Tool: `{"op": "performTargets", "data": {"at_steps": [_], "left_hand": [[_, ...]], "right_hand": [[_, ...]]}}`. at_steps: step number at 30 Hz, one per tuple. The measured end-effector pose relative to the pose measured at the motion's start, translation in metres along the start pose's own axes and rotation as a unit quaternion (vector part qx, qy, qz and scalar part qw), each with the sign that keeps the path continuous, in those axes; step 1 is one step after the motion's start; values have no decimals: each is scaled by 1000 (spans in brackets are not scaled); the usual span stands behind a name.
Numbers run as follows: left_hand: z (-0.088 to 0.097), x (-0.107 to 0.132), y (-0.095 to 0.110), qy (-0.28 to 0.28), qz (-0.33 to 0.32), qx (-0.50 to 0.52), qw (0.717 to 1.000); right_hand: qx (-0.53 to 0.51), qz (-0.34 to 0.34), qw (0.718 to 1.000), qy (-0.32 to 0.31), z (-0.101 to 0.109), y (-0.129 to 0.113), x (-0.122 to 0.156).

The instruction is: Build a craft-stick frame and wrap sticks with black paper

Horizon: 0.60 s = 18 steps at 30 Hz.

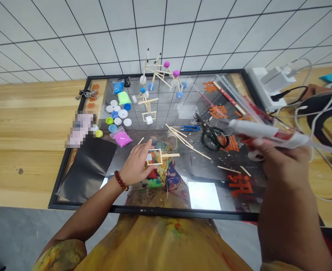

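My left hand [136, 162], with a beaded bracelet at the wrist, grips a small square frame of matchstick-like wooden sticks [161, 156] between thumb and fingers. Two thin sticks run out from the frame's right side, and a white piece shows inside it by my fingertips. Raised over the right side of the board, my right hand [279, 162] is wrapped round a white hot glue gun [267, 131]. Its nozzle points left, and a clear glue stick [329, 147] extends from the back. Loose wooden sticks [183, 138] lie between the hands, near black-handled scissors [211, 133].
Stick models with pink and blue balls [162, 75] stand at the back of the glass-topped board [154, 212]. Several small caps [117, 113], a pink clay bag [121, 137] and black paper [89, 169] lie left. Blue snips [189, 128] lie centrally. A power strip [267, 90] and cables sit right.
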State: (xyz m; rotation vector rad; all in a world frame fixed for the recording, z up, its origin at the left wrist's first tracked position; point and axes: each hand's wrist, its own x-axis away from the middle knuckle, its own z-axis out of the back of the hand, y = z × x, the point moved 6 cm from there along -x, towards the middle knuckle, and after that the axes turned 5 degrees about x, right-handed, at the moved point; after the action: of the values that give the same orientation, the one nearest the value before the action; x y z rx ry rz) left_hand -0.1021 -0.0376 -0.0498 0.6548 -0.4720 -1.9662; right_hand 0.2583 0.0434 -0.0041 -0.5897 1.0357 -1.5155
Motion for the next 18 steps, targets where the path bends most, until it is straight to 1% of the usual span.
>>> {"op": "performTargets", "data": {"at_steps": [1, 3, 5, 6, 8, 10, 12, 16, 18], "left_hand": [[0, 0, 0, 2, -1, -1, 1000], [0, 0, 0, 6, -3, 0, 1000], [0, 0, 0, 8, -6, 2, 1000], [1, 0, 0, 8, -7, 3, 1000], [1, 0, 0, 6, -7, 5, 1000], [1, -1, -1, 1, -3, 6, 1000], [0, -1, -2, -3, 2, 8, 1000], [1, 1, -2, -1, -2, 3, 1000], [4, 1, 3, 18, -17, -12, 1000]], "right_hand": [[-13, -3, 998, -68, -11, -7, 11], [4, 31, 985, -167, -32, -23, 32], [38, 81, 968, -236, -52, -35, 47], [62, 102, 959, -256, -60, -40, 51], [103, 133, 948, -270, -70, -45, 54], [117, 142, 947, -263, -72, -48, 52], [98, 128, 949, -271, -72, -49, 49], [52, 80, 946, -310, -65, -42, 47], [59, 55, 954, -287, -59, -35, 43]]}}
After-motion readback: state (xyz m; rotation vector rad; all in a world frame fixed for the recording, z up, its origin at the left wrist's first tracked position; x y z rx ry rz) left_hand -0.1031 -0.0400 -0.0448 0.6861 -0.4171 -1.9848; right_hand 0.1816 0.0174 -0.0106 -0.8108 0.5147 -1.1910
